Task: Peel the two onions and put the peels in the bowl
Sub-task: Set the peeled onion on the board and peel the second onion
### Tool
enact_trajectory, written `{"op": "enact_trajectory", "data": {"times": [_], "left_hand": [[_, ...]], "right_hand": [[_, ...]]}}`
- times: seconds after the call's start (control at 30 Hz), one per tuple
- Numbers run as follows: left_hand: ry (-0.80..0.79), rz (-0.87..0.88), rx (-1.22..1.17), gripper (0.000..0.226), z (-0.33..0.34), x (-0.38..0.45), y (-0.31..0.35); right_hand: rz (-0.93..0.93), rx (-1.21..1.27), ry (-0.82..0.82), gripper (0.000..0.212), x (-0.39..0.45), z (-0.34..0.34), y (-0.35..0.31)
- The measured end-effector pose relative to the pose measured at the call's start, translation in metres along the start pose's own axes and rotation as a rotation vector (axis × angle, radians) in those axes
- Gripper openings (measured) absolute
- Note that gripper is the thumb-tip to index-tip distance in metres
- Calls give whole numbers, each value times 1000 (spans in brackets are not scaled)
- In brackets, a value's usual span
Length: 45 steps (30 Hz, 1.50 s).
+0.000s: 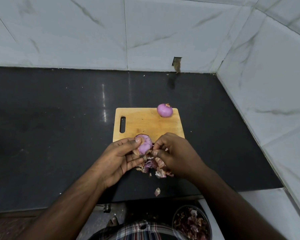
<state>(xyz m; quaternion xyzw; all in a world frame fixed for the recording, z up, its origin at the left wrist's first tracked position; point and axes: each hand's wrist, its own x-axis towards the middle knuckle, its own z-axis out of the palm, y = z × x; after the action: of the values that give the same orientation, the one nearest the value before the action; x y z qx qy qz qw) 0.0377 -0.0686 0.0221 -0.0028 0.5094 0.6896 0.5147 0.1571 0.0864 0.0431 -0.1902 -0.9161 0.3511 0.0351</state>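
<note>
Below, the bowl point(177, 216) holds onion peels point(192, 224), while the left hand point(118, 157) grips an onion point(145, 146) and the right hand point(173, 151) pinches its skin.

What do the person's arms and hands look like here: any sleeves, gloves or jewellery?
Both forearms are bare as far as the frame shows; no sleeves reach them. The left hand and right hand wear no gloves, and no rings, watch or bands are visible. Fingernails look short and unpainted.

We had a single wide-angle view, worn on the head, that looked forward and steeply down. The dark stone countertop point(59, 135) filled mid-frame, the white marbled wall tiles point(93, 32) the top, and both forearms rose from the bottom edge, close to the lens.
</note>
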Motion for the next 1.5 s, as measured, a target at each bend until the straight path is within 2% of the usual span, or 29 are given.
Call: {"op": "enact_trajectory", "data": {"times": [0.17,0.23,0.33,0.47,0.57,0.67,0.77,0.83,0.97,1.1,1.2,1.27,1.37,1.5], "left_hand": [[2,-1,16,46,1,-1,0],[1,1,18,42,2,-2,-1],[-9,-7,-3,39,5,-3,-1],[13,-45,-31,34,9,-2,0],[17,-51,-39,34,8,-4,0],[3,-48,-60,34,8,-4,-1],[-19,-14,-56,34,9,-4,-5],[-41,-8,-62,36,9,-4,-6],[-67,6,-53,44,6,-4,-3],[-124,2,-45,44,5,-6,-2],[-157,8,-28,42,4,-6,-1],[-176,26,-5,51,4,-5,-1],[-116,78,13,60,1,-4,0],[-76,121,29,53,-1,-2,0]], "right_hand": [[-33,75,138,23,-1,-3,0],[-87,114,154,25,-2,-1,-3],[-174,117,156,39,-4,10,-2],[-302,61,382,23,-6,26,7],[-314,81,440,18,-5,30,11],[-85,198,401,19,-3,24,6],[58,312,243,30,-4,22,-4],[88,382,232,36,-4,24,-6],[137,646,286,22,-1,22,-1],[159,806,234,19,2,12,6],[157,783,136,26,5,1,10],[114,774,21,23,4,-1,5],[108,860,22,20,2,4,-1],[230,1077,58,5,2,5,3]]}}
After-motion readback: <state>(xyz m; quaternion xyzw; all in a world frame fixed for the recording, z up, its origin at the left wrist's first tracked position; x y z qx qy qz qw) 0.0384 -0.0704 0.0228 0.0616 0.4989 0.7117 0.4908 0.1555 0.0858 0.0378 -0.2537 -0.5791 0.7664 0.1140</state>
